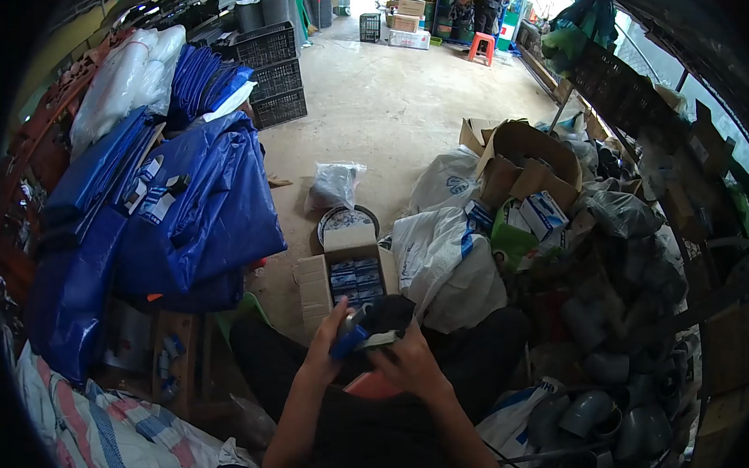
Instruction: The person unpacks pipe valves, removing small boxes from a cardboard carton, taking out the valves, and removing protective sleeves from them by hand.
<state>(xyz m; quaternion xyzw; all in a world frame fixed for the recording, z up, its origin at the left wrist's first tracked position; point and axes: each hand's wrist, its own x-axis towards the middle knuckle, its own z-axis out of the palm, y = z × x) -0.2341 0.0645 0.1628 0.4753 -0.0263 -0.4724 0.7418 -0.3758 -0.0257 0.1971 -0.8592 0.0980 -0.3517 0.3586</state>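
Note:
Both hands meet in front of my lap, above the near edge of an open cardboard box (312, 292). Between them is a black object with a blue part (350, 341) and a pale strip along its lower side; its kind I cannot make out. My left hand (326, 350) is closed on its blue side. On the other side, my right hand (410, 359) grips it near the pale strip. Several small blue boxes (357, 275) are packed in rows inside the cardboard box. A bit of red surface (372, 385) shows beneath the hands.
Folded blue tarps (215, 200) are piled at left, with small boxes on top. White sacks (445, 255), a large open carton (531, 153) and grey pipe fittings (594, 411) crowd the right. Black crates (277, 76), a red stool (482, 46) and a person (488, 9) are farther back.

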